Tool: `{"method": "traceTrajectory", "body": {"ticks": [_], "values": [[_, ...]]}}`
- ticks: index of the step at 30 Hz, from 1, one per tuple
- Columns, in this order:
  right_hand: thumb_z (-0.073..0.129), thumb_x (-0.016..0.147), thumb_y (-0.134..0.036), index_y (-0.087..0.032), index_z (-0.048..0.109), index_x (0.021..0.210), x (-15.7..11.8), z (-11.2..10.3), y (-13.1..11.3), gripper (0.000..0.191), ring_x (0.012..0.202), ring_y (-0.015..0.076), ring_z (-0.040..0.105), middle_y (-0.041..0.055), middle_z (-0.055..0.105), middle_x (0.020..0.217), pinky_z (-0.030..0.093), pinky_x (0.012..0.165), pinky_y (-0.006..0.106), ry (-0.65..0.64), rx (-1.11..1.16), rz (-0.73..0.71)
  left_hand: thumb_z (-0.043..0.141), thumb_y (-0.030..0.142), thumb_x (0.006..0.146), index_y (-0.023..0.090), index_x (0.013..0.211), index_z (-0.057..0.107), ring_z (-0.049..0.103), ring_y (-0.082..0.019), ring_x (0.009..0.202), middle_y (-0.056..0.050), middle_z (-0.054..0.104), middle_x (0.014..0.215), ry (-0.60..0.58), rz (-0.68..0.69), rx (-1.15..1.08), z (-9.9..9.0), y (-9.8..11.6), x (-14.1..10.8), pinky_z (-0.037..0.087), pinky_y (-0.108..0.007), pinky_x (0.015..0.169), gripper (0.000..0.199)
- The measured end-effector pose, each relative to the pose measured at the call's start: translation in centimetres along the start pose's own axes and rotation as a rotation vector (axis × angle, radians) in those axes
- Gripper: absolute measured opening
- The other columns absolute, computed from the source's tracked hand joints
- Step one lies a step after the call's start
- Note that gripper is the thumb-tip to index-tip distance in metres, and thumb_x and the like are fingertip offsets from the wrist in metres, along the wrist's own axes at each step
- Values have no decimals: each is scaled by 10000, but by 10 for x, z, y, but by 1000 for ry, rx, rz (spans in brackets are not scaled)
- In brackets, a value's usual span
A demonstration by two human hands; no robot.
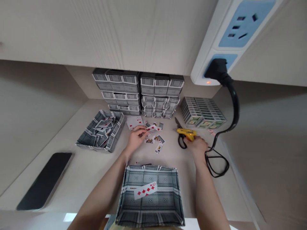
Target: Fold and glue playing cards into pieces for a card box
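Note:
My left hand (136,139) pinches a cut strip of playing card (154,127) with red hearts by its near end. Around it lie several more card pieces (159,148), and a small pile of playing cards (134,122) is just behind the fingers. My right hand (197,146) is wrapped round a yellow glue gun (186,133), its nozzle pointing left. Partly under the glue gun is a pair of scissors (181,142) with black handles. Close to my body stands an open box made of playing cards (151,210); a cut six-of-diamonds piece (145,190) lies inside.
A card-made tray (83,143) full of card pieces stands left, with a black phone (45,180) nearer. Stacked card boxes (140,92) line the back, beside packed card decks (202,111). A black cord (233,108) runs from the power strip (211,64) down the right side.

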State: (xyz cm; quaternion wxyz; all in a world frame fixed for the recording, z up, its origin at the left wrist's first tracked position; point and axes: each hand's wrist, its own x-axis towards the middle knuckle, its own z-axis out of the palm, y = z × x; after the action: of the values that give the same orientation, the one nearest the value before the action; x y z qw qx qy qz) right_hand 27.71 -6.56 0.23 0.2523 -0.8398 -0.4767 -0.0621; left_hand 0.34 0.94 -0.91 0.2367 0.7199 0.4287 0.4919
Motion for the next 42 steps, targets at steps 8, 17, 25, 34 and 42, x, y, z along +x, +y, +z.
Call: {"method": "traceTrajectory", "body": {"ticks": [8, 17, 25, 34, 42], "values": [[495, 666, -404, -127, 620, 840, 1, -21, -31, 351, 600, 213, 535, 95, 594, 665, 397, 552, 309, 85, 141, -73, 529, 259, 801, 206, 840, 664, 564, -166, 938, -69, 607, 993, -83, 292, 296, 0, 10, -10, 475, -318, 815, 150], [518, 669, -398, -96, 547, 970, -18, -6, -56, 427, 775, 236, 572, 143, 618, 874, 437, 657, 321, 38, 277, -201, 519, 230, 809, 201, 878, 642, 576, -138, 887, -66, 600, 997, -25, 362, 304, 0, 19, -14, 498, -261, 745, 144], [495, 715, -451, -139, 510, 902, -23, -2, -59, 364, 713, 220, 543, 104, 586, 815, 395, 575, 294, 29, 216, -214, 519, 189, 806, 184, 863, 620, 574, -141, 913, -61, 611, 957, 7, 386, 277, 3, 20, -17, 498, -280, 799, 116], [440, 754, -284, -163, 504, 801, -22, 3, -53, 145, 685, 195, 518, 76, 570, 744, 389, 607, 284, 65, 225, -322, 507, 157, 805, 173, 853, 615, 578, -138, 905, -56, 620, 941, 39, 400, 293, 4, 19, -18, 500, -276, 791, 119], [440, 737, -258, -179, 483, 740, -19, 3, -51, 89, 648, 182, 492, 60, 547, 701, 372, 585, 278, 72, 248, -295, 515, 147, 800, 167, 855, 600, 576, -135, 895, -54, 612, 928, 80, 447, 308, 3, 18, -16, 506, -267, 768, 103]]}}
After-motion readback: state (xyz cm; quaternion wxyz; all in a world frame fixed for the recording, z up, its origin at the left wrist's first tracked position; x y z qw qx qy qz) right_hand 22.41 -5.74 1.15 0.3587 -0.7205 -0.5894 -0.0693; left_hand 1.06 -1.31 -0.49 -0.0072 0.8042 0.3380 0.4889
